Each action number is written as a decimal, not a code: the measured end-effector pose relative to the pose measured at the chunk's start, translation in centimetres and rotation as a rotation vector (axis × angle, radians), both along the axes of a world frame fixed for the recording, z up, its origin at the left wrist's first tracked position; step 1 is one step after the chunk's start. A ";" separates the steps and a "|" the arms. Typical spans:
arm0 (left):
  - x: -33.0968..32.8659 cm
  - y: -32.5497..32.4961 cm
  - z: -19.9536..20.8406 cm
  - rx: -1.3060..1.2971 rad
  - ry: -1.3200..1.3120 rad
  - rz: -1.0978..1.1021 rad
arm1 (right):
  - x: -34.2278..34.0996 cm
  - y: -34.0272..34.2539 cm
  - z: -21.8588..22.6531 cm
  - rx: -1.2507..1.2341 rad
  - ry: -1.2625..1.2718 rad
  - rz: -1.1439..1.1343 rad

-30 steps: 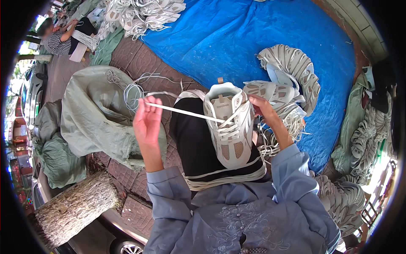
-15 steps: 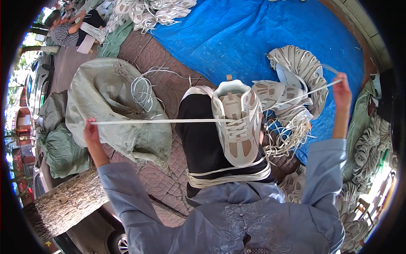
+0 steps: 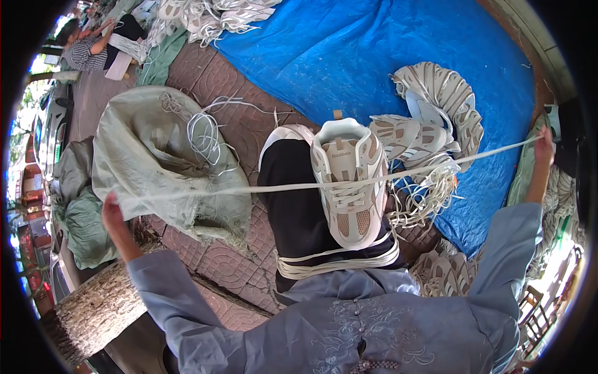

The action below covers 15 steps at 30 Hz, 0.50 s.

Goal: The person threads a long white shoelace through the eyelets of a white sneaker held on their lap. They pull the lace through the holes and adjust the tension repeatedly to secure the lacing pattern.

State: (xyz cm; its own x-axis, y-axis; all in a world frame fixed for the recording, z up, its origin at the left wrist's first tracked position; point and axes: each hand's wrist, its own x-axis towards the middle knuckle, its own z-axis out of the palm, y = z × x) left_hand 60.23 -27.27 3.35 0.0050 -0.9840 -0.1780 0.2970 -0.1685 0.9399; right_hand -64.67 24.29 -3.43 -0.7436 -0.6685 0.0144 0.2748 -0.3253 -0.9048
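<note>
A beige and white sneaker upper (image 3: 346,187) rests on my black-clad thigh, its toe pointing toward me. A pale shoelace (image 3: 274,187) crosses it at the upper lacing rows, and both ends are drawn out wide to the sides. My left hand (image 3: 113,217) is closed on the left end, beside the pale sack. Far out to the right, my right hand (image 3: 544,147) is closed on the other end, past the edge of the blue sheet. The lower rows of lacing (image 3: 344,201) lie across the tongue. More laces (image 3: 336,262) are wound around my leg.
A pale woven sack (image 3: 134,162) with loose white laces (image 3: 208,140) lies at left. More shoe uppers (image 3: 436,84) sit fanned on the blue sheet (image 3: 374,56), beside tangled laces (image 3: 423,202). A tree trunk (image 3: 96,305) is at lower left. Another person (image 3: 87,53) sits far left.
Both hands have moved farther apart, left hand down and outward, right hand outward and slightly lower. The right length of lace is now pulled straight.
</note>
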 end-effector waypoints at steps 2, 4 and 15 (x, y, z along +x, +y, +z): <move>-14.9 4.3 -3.6 -0.184 -0.363 -0.194 | 11.7 -7.2 0.3 -0.009 -0.017 0.295; -33.6 11.9 -0.6 -0.084 -0.490 -0.198 | 26.5 -12.4 3.6 0.197 -0.040 0.402; -52.9 26.6 -4.7 -0.613 -0.833 -0.531 | 54.8 -20.2 4.2 0.533 0.596 0.802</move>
State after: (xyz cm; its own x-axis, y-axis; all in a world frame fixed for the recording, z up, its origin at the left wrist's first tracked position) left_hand 7.29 -0.71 -1.31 -0.5427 -0.8174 0.1934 -0.4227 0.4647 0.7780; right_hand -9.91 4.09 0.79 -0.0670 -0.9762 -0.2061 -0.2910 0.2167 -0.9319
